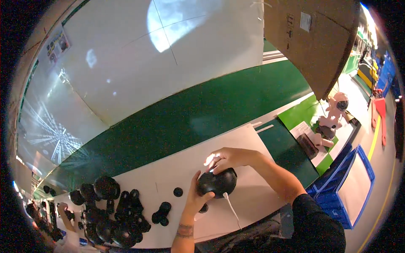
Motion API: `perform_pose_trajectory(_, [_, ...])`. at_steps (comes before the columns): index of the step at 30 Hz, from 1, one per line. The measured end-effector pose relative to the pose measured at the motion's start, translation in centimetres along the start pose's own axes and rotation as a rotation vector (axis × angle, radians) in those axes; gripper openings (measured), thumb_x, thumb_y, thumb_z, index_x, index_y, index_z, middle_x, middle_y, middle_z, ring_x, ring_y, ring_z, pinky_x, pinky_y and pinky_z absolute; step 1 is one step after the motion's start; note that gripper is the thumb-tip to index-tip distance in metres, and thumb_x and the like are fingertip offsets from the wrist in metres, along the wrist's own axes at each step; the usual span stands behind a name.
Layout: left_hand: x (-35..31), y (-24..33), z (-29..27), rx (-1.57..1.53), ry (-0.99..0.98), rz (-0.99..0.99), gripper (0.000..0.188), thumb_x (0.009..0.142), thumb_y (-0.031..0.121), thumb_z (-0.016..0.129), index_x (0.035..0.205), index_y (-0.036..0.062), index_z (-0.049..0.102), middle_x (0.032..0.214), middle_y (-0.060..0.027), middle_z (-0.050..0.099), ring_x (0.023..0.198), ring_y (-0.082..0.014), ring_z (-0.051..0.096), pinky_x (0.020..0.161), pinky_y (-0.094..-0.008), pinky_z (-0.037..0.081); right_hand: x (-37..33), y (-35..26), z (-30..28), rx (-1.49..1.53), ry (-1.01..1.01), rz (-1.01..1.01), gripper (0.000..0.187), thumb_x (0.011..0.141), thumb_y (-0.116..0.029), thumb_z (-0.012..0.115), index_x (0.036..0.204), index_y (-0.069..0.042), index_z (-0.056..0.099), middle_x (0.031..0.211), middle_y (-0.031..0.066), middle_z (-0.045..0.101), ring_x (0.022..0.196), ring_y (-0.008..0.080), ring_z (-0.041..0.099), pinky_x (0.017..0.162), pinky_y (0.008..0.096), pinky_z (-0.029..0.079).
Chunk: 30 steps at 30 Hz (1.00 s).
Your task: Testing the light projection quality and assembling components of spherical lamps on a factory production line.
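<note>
While both hands cup the black dome (217, 182), left (195, 198) grips below, right (230, 158) presses on top.

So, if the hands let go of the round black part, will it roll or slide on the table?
The round black part looks domed and smooth, so it may rock or roll. Its thin white cable looks floppy and might drag a little. Both hands, left hand and right hand, steady it.

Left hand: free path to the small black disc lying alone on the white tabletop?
Probably yes. The small black disc lies just left of the left hand with bare tabletop between, though that hand now grips the black rounded part.
</note>
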State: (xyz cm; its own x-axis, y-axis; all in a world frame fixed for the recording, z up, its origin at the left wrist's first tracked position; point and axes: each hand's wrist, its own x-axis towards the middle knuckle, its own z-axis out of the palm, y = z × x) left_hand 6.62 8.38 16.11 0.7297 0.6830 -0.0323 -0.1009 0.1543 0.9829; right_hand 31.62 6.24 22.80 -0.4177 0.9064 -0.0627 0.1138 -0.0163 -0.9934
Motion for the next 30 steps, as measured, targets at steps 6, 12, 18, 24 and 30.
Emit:
perform_pose_trajectory(6, [-0.2,-0.2,0.1,-0.016,0.009,0.01,0.108,0.069,0.029,0.089,0.15,0.0024,0.022,0.132,-0.0156,0.047,0.12,-0.0246,0.051,0.098,-0.0348,0.047,0.1,0.4,-0.1,-0.006,0.006,-0.011,0.051,0.085,-0.021,0.071,0.126,0.002,0.053,0.118,0.0132,0.066,0.113,0.019,0.058,0.099,0.0324,0.044])
perform_pose_trajectory(12, [0.0,-0.8,-0.4,0.058,0.009,0.048,0.108,0.068,0.029,0.089,0.149,0.0012,0.023,0.132,-0.0163,0.048,0.121,-0.0251,0.05,0.101,-0.036,0.045,0.0,-1.6,1.0,-0.279,0.061,0.166,0.055,0.085,-0.018,0.07,0.131,0.004,0.048,0.123,0.0138,0.064,0.114,0.0195,0.058,0.1,0.0323,0.043])
perform_pose_trajectory(18, [-0.1,-0.1,0.1,0.021,0.024,0.02,0.108,0.068,0.028,0.09,0.149,0.0003,0.024,0.133,-0.0172,0.047,0.122,-0.0257,0.05,0.102,-0.0368,0.044,0.0,0.3,0.1,0.004,0.016,-0.035,0.054,0.082,-0.024,0.076,0.124,0.001,0.054,0.11,0.0074,0.068,0.109,0.0187,0.059,0.099,0.0341,0.043])
perform_pose_trajectory(24, [0.0,-0.5,0.0,0.006,0.013,0.025,0.107,0.069,0.027,0.089,0.149,0.0006,0.022,0.134,-0.0171,0.046,0.123,-0.0254,0.048,0.103,-0.0369,0.043,0.2,0.1,0.8,-0.283,0.158,0.083,0.047,0.082,-0.02,0.075,0.119,0.001,0.056,0.11,0.0075,0.068,0.109,0.0182,0.06,0.098,0.032,0.044])
perform_pose_trajectory(30, [0.0,-0.6,0.3,-0.012,0.021,0.011,0.102,0.073,0.023,0.086,0.149,0.0011,0.022,0.135,-0.0163,0.045,0.123,-0.0254,0.048,0.103,-0.0364,0.043,0.3,0.0,0.4,-0.168,0.083,0.054,0.046,0.081,-0.023,0.077,0.116,0.001,0.057,0.109,0.0091,0.068,0.105,0.0171,0.061,0.092,0.0304,0.047])
